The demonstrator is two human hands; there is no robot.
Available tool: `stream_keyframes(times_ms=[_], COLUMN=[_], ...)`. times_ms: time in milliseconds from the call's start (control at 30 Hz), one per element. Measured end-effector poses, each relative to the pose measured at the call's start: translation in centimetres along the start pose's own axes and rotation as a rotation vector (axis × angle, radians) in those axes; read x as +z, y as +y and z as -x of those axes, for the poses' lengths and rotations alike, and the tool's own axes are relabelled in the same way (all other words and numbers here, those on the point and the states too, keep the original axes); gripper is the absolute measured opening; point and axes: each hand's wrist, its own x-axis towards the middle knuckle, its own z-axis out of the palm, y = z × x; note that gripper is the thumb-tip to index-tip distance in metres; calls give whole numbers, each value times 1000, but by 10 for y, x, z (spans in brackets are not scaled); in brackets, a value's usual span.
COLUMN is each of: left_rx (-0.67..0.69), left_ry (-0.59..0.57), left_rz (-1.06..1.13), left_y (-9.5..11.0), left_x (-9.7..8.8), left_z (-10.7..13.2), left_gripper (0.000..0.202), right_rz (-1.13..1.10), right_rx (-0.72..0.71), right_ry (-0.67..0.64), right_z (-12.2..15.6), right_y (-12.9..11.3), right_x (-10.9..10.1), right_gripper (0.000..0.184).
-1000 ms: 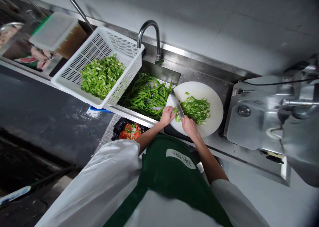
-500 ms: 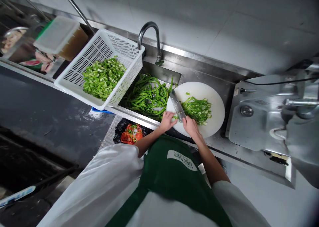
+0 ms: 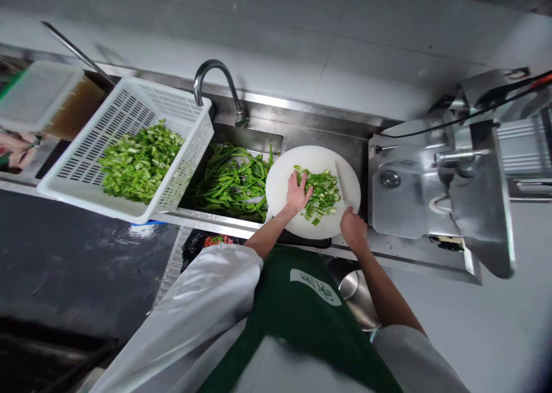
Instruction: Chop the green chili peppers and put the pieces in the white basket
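On the round white cutting board (image 3: pixel 319 155): one heap of chopped green peppers (image 3: pixel 324 193), lying between your two hands. Left hand (image 3: pixel 296 193): open, fingers spread at the heap's left edge, apparently to contain the pieces; how firmly it presses, you cannot tell from here. Right hand (image 3: pixel 353 229): closed around the handle of one knife (image 3: pixel 340 181), blade along the heap's right side, perhaps to bracket the pieces opposite your palm. Left of the board: one sink (image 3: pixel 254 140) of long uncut peppers (image 3: pixel 233 180), near your left hand. Farther left: one white basket (image 3: pixel 77 202) of cut green pieces (image 3: pixel 142 163), its slots likely suited to draining.
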Motion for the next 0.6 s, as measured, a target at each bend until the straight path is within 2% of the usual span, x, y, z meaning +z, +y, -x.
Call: stream_keyframes(times_ms=[100,200,267,333,433,500,600], left_rx=[68,113,91,65,174,289,371], left_ry=[-27,-51,-19,-19,-194,-312,-370], left_rz=[84,117,98,64,42,55,44], left_y=[7,-3,-16,-28,-41,-45,-37], left_x=[13,9,0,-9,-20,-26,-31], left_z=[0,-5,-21,-44,-64,-52,-2], left_gripper=[81,81,81,81,80,85,113], right_rz=[-17,-101,-240,-491,-1002,-1243,-1402], right_rx=[-73,-106,-89,-69,-31,25,62], right_ry=[-24,-7,18,17,-84,-175,-259], right_z=[7,-1,-12,-22,-26,-21,-9], right_y=[-13,-2,24,60,111,133,138], right_x=[7,11,17,29,58,80,105], right_gripper=[42,36,29,27,42,53,60])
